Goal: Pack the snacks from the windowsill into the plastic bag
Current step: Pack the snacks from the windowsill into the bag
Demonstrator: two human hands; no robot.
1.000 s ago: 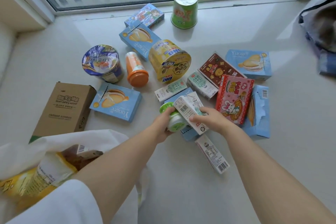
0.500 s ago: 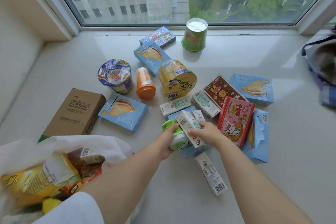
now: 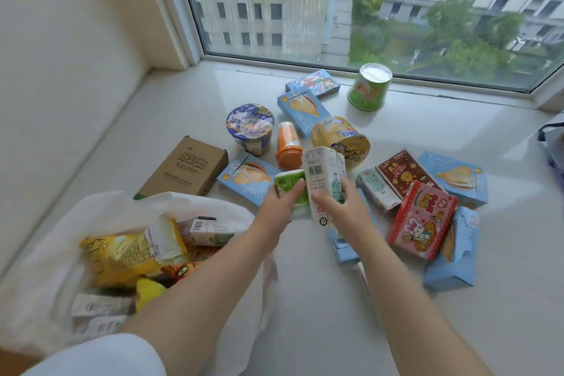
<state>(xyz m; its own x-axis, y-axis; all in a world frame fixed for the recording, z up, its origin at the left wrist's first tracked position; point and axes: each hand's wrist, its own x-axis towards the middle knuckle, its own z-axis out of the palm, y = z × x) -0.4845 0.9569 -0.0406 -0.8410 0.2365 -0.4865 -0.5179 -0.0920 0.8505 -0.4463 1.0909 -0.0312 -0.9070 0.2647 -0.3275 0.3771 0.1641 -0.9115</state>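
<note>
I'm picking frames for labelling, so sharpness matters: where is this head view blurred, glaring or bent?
Head view: motion blur smears the plastic bag, its yellow packet and the milk carton; daylight glares off the windowsill near the green cup; the wide lens bends the window frame and the wall.

The pale windowsill (image 3: 396, 143) carries a scatter of snacks: a green cup (image 3: 369, 87) near the glass, a purple-lidded noodle cup (image 3: 250, 128), an orange bottle (image 3: 288, 145) lying down, a yellow tub (image 3: 341, 139) on its side, several blue boxes (image 3: 302, 110), a brown carton (image 3: 186, 168), a red rabbit box (image 3: 422, 220), and the white plastic bag (image 3: 100, 210) at the near left.
</note>
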